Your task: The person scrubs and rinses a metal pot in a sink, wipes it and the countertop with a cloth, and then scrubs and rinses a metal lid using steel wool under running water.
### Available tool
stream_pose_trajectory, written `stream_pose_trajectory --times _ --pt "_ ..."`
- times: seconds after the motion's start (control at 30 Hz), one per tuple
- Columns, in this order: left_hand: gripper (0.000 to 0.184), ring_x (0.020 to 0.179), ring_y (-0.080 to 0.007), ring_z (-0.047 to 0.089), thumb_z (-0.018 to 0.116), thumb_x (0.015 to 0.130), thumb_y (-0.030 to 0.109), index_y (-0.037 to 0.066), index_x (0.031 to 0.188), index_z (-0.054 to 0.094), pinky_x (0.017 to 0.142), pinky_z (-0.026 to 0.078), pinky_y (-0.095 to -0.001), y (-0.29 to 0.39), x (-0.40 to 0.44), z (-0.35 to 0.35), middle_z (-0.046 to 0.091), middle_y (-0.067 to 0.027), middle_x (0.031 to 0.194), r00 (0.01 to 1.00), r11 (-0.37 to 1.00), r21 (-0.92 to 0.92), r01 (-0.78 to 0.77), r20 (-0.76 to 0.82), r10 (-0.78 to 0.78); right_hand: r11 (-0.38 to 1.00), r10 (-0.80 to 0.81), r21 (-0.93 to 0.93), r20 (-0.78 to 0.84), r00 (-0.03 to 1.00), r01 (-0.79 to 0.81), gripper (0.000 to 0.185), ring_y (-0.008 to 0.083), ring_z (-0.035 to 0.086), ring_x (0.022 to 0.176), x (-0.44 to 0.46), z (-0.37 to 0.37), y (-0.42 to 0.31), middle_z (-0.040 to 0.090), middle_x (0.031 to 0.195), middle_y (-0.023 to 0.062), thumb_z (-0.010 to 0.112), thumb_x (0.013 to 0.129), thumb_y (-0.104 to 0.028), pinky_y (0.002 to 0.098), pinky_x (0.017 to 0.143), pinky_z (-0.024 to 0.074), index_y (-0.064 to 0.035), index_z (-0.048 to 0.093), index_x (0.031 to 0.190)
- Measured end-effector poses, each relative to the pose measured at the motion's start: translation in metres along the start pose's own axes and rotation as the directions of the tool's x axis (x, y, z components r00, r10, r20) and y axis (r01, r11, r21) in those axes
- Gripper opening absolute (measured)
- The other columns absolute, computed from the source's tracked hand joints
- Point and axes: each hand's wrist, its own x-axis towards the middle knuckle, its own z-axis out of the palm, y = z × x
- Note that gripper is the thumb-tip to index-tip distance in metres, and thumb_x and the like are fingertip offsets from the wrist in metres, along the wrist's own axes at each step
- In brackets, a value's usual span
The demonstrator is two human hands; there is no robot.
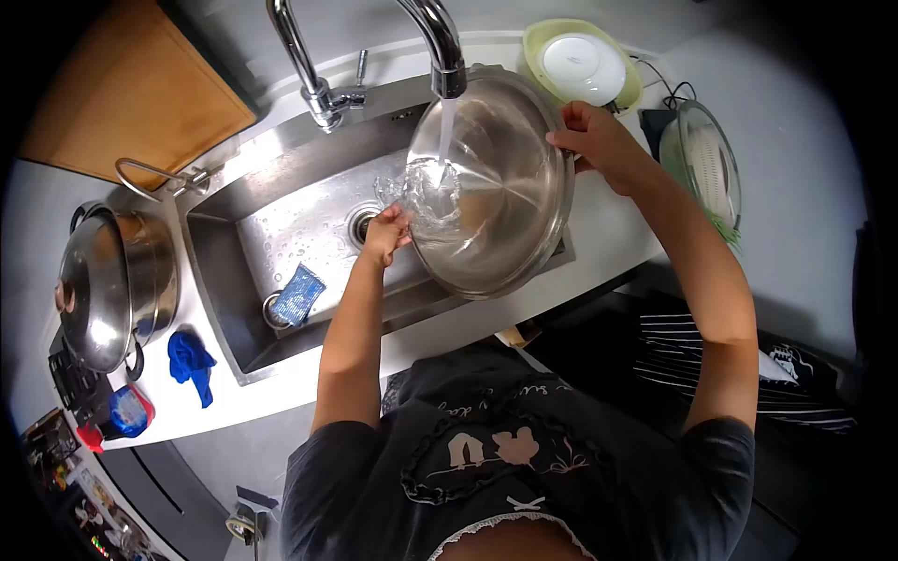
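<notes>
A large stainless steel basin is tilted over the right part of the sink. Water runs from the chrome faucet into it and splashes near its left rim. My left hand grips that left rim, fingers closed. On the opposite side, my right hand pinches the rim between thumb and fingers. A blue sponge lies in the sink's lower left corner, partly over a round metal fitting. Left of my left hand, the drain is partly visible.
Left of the sink stands a lidded steel pot, with a blue cloth beside it. A wooden board leans at the back left. Back right are a green tub holding white dishes and an oval glass lid.
</notes>
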Motion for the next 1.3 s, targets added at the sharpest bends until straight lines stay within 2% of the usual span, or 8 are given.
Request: stream_pose_trajectory --times 0.3,0.37,0.5,0.63,0.87,0.93,1.2,1.3 --pt "0.042 0.072 -0.0089 0.056 0.062 0.083 0.015 0.003 0.120 0.049 0.058 0.049 -0.0240 0.020 -0.033 0.009 0.060 -0.0023 0.091 0.995 0.996 0.083 0.016 0.094 -0.024 0.992 0.115 0.053 -0.084 0.990 -0.110 0.029 0.0112 0.057 0.074 -0.013 -0.020 -0.007 0.058 0.086 0.0030 0.062 0.078 -0.016 0.0262 0.065 0.0484 -0.0023 0.053 0.102" --pt "0.040 0.059 -0.0082 0.053 0.063 0.082 0.014 -0.005 0.115 0.050 0.044 0.041 -0.0189 0.023 -0.041 -0.018 0.060 -0.0050 0.083 0.993 1.000 0.014 -0.008 0.116 0.006 0.976 0.169 0.155 -0.099 0.981 -0.152 0.024 0.0146 0.058 0.072 0.000 -0.023 0.024 0.059 0.085 0.0071 0.063 0.076 -0.013 0.0280 0.064 0.0505 -0.0009 0.057 0.096" --pt "0.028 0.057 -0.0067 0.051 0.062 0.082 0.018 -0.004 0.100 0.058 0.043 0.036 -0.0193 0.053 -0.068 -0.076 0.060 -0.0046 0.076 0.997 0.999 -0.033 0.015 0.079 -0.013 0.911 0.287 0.280 0.097 0.953 -0.303 0.018 0.0155 0.055 0.067 0.039 -0.013 0.130 0.057 0.081 0.0050 0.064 0.075 -0.015 0.0275 0.061 0.0468 -0.0054 0.059 0.089" --pt "0.022 0.061 -0.0099 0.056 0.063 0.081 0.016 0.000 0.096 0.058 0.053 0.044 -0.0213 0.096 -0.096 -0.108 0.061 -0.0044 0.078 0.989 0.993 -0.020 -0.119 -0.089 0.117 0.821 0.216 0.421 0.397 0.892 -0.386 0.024 0.0202 0.058 0.088 0.051 0.057 0.174 0.058 0.095 0.0105 0.063 0.077 -0.012 0.0353 0.076 0.0495 -0.0018 0.054 0.097" --pt "0.034 0.055 -0.0070 0.051 0.064 0.080 0.014 -0.002 0.107 0.052 0.047 0.040 -0.0216 0.166 -0.191 -0.069 0.057 -0.0017 0.066 0.787 0.667 0.680 -0.303 -0.217 0.578 0.812 0.260 0.375 0.454 0.852 -0.447 0.046 0.0273 0.057 0.093 0.107 0.158 0.183 0.052 0.105 0.0133 0.061 0.079 -0.010 0.0410 0.082 0.0494 -0.0049 0.037 0.118" --pt "0.033 0.055 -0.0070 0.051 0.064 0.081 0.015 -0.002 0.108 0.052 0.047 0.040 -0.0214 0.158 -0.188 -0.086 0.056 -0.0022 0.065 0.727 0.555 0.766 -0.323 -0.174 0.664 0.849 0.210 0.405 0.334 0.919 -0.341 0.030 0.0227 0.057 0.089 0.113 0.161 0.176 0.054 0.100 0.0091 0.059 0.082 -0.010 0.0396 0.080 0.0498 -0.0077 0.042 0.107" --pt "0.034 0.063 -0.0114 0.055 0.063 0.083 0.015 0.007 0.112 0.047 0.054 0.050 -0.0276 0.047 -0.067 -0.123 0.057 -0.0037 0.078 0.852 0.927 0.107 -0.359 -0.368 0.373 0.995 -0.075 0.065 0.040 0.996 0.073 0.028 0.0166 0.057 0.083 0.077 0.072 0.088 0.058 0.090 0.0083 0.062 0.079 -0.011 0.0305 0.070 0.0489 -0.0026 0.051 0.102" --pt "0.027 0.063 -0.0112 0.054 0.061 0.084 0.014 0.011 0.108 0.048 0.057 0.052 -0.0307 0.001 -0.019 -0.090 0.057 -0.0016 0.079 0.930 0.961 -0.100 -0.256 -0.297 0.217 0.913 -0.223 -0.345 0.030 0.974 0.220 0.023 0.0113 0.053 0.069 0.048 0.047 0.032 0.055 0.085 0.0040 0.060 0.081 -0.010 0.0260 0.055 0.0482 -0.0027 0.050 0.100"
